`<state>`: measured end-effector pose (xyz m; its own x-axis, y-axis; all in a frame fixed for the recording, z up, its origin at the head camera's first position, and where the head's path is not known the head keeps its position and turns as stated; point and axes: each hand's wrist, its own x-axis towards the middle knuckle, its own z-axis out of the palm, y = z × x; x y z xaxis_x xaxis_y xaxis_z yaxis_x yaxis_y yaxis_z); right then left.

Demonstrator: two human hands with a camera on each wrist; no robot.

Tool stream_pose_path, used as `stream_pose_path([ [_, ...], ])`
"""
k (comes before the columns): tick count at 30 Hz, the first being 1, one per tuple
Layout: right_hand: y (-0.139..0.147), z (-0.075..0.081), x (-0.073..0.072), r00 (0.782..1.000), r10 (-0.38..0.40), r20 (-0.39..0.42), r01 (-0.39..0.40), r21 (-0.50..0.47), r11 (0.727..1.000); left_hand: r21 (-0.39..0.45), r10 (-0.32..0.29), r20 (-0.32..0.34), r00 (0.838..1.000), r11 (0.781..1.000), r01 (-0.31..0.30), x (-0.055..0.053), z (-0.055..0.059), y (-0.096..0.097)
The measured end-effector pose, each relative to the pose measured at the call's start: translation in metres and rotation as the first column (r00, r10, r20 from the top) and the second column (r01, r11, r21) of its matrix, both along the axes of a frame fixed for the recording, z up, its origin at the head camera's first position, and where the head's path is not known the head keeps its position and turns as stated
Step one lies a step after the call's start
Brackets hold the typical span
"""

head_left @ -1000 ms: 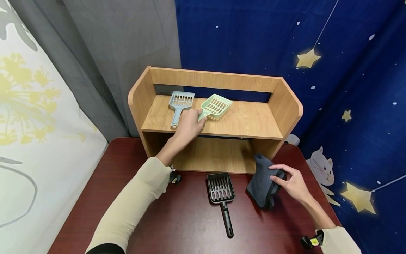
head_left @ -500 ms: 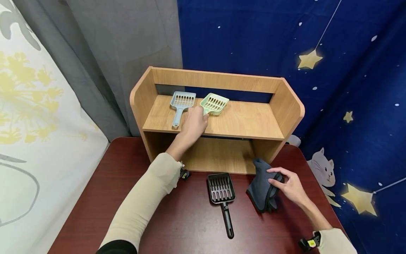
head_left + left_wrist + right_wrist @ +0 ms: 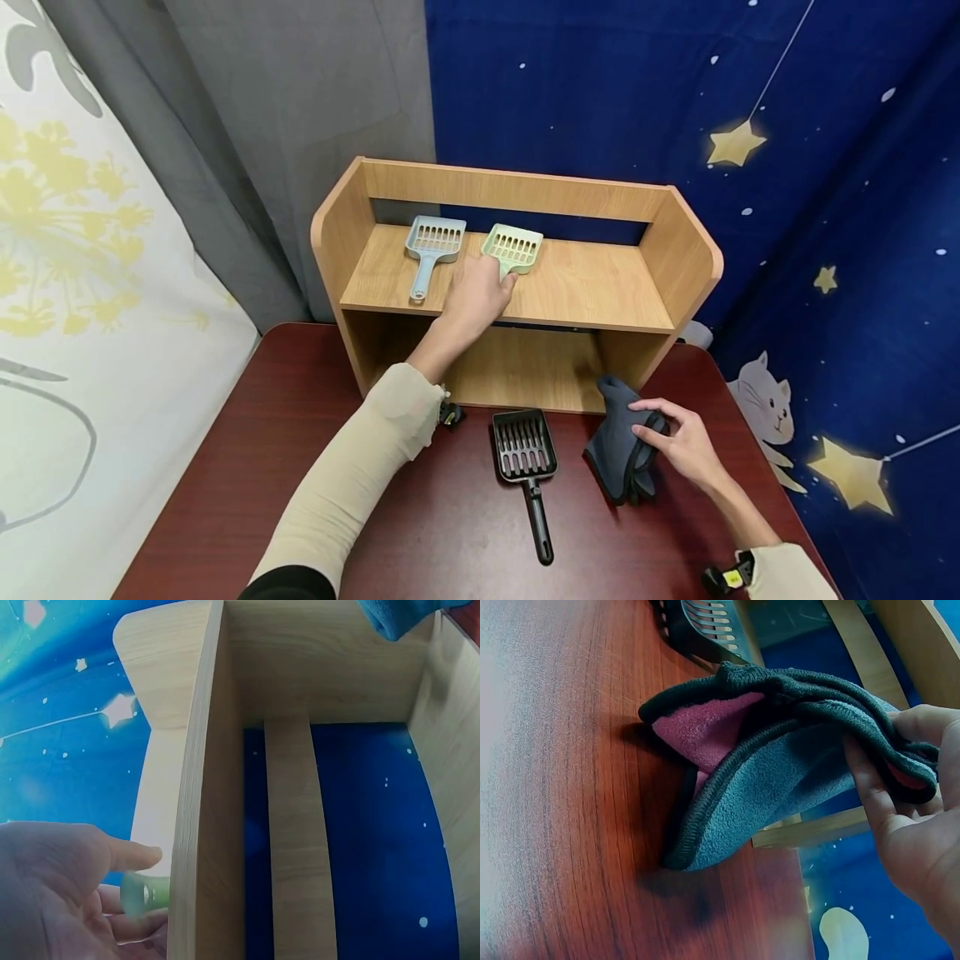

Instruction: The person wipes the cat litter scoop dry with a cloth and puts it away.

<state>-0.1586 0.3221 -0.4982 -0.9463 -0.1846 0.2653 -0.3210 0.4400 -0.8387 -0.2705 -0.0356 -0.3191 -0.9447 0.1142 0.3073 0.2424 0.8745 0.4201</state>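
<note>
On the upper shelf, my left hand (image 3: 480, 292) holds the handle of a pale green litter scoop (image 3: 513, 248), whose slotted head points to the back. The left wrist view shows the end of that green handle (image 3: 146, 893) between thumb and fingers. To its left lies a light blue litter scoop (image 3: 435, 242), handle toward the front. My right hand (image 3: 681, 440) pinches a folded dark grey-blue cloth (image 3: 621, 442), which hangs over the table; the right wrist view reveals its pink inner side. A black litter scoop (image 3: 525, 450) lies on the table between the hands.
A two-level wooden shelf (image 3: 585, 283) stands at the back of the dark red table (image 3: 420, 517). Its side panels rise at left and right, with a rail along the back. Curtains (image 3: 570, 92) hang behind and on both sides.
My left hand has moved right, and the green scoop has turned so that its head points more to the back. The right hand and the cloth have barely shifted.
</note>
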Motion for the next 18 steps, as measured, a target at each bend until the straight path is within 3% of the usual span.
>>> stream_pose_path([
  [13, 0.002, 0.002, 0.001, 1.000, -0.005, 0.007, 0.005, -0.006, 1.000, 0.023, 0.007, 0.048, 0.999, 1.000, -0.008, 0.008, -0.002, 0.004],
  [18, 0.005, 0.002, 0.001, 1.000, 0.001, -0.008, -0.001, 0.010, 1.000, 0.013, -0.019, -0.007, 1.000, 1.000, 0.019, 0.016, -0.002, -0.003],
])
